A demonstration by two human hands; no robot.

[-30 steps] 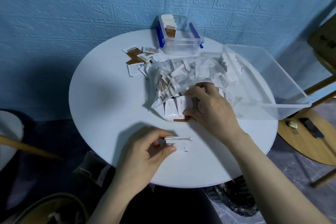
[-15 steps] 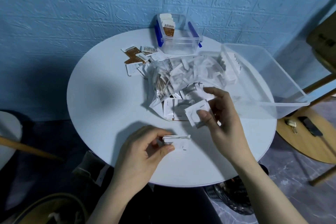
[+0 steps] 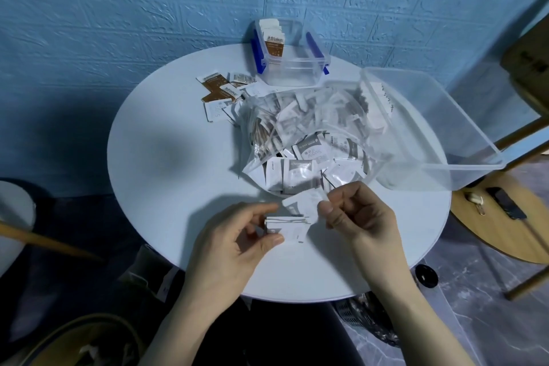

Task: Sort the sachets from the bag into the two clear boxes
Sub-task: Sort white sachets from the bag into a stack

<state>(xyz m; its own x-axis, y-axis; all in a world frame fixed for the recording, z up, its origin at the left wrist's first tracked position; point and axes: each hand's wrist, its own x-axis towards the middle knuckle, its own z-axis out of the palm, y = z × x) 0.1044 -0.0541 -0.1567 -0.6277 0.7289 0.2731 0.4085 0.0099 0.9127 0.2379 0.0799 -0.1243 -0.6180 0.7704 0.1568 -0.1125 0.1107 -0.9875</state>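
The right hand (image 3: 355,215) pinches a single white sachet (image 3: 303,202) by its right edge between thumb and fingertips, holding it just above the worktop (image 3: 166,157). The left hand (image 3: 237,235) pinches a thin stack of white sachets (image 3: 286,224) between thumb and forefinger, the stack lying flat with its long axis running from 9 to 3 o'clock. The single sachet sits just beyond the stack, at about 1 o'clock from it, nearly touching its far edge; the coming move, as I judge it, is to lay the sachet onto the stack, so the right hand must bring it toward 7 o'clock and square it to the stack's axis. The right hand is the nearer one to the clear bag (image 3: 303,134), which lies open at 12 o'clock from both hands, full of mixed sachets, some spilling from its mouth. The small clear box (image 3: 292,68) with blue clips stands at 12 o'clock at the far rim, brown-and-white sachets upright inside. The large clear box (image 3: 439,134) sits at 2 o'clock, overhanging the worktop edge. A few loose brown sachets (image 3: 221,89) lie at 11 o'clock.
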